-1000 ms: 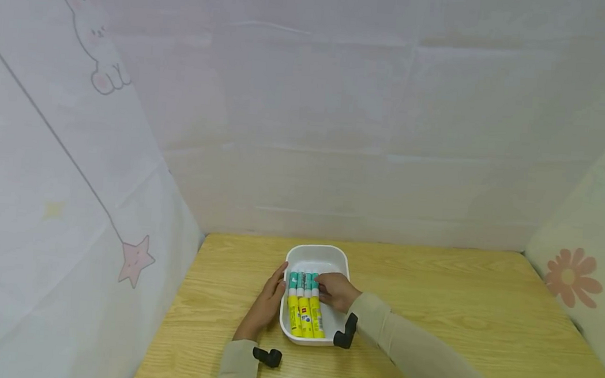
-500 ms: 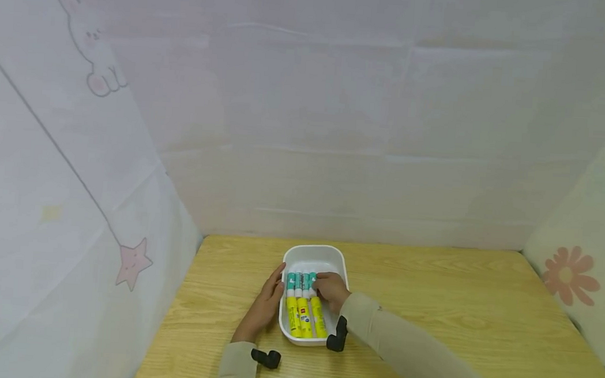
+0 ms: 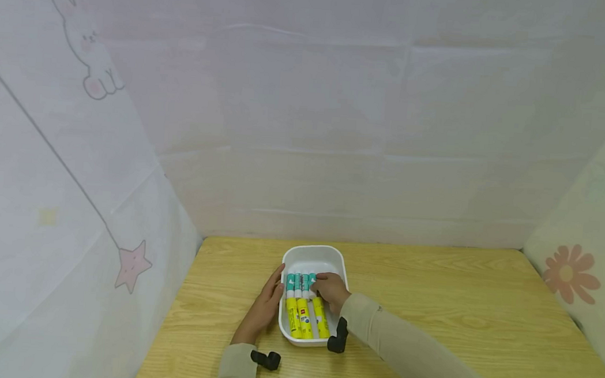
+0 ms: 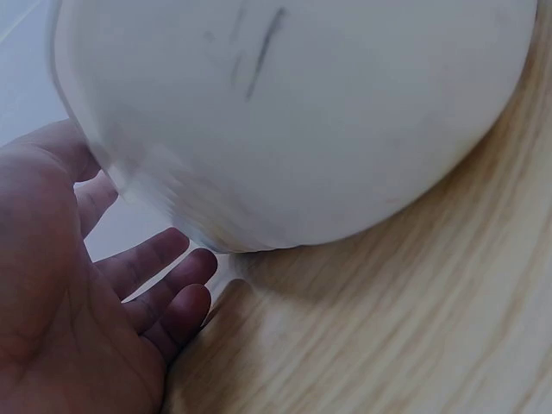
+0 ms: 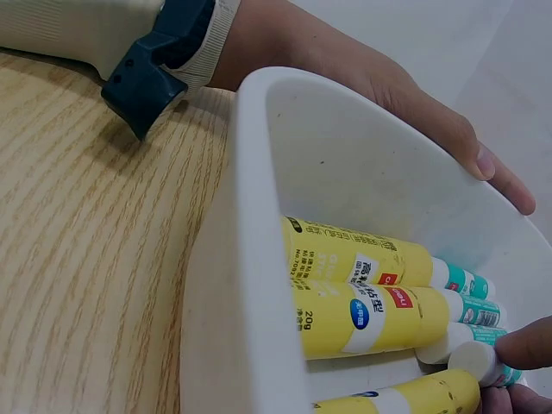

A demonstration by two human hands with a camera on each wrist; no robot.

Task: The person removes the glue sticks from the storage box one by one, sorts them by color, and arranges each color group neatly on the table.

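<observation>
A white rounded tray point(image 3: 315, 247) holds yellow glue sticks point(image 3: 302, 319) at its near end and a row of small teal-and-white tubes point(image 3: 298, 284) beyond them. My right hand point(image 3: 331, 289) reaches over the right rim. Its thumb and fingers pinch the rightmost teal-and-white tube point(image 5: 485, 362), partly covered by the fingers. Just before that tube lies the rightmost yellow glue stick point(image 3: 321, 318), apart from the other two. Along the tray's left side, my left hand point(image 3: 266, 305) rests with loosely extended fingers against the outer wall, the thumb at the rim.
The tray stands on a wood-grain table point(image 3: 431, 295). A pale cloth backdrop point(image 3: 311, 126) rises behind it, with printed side panels left and right. Black camera mounts point(image 3: 266, 360) sit on both wrists.
The rightmost yellow glue stick has shifted right, opening a gap beside the other two. The right hand has moved slightly left with the rightmost teal-and-white tube. The left hand stays by the tray.
</observation>
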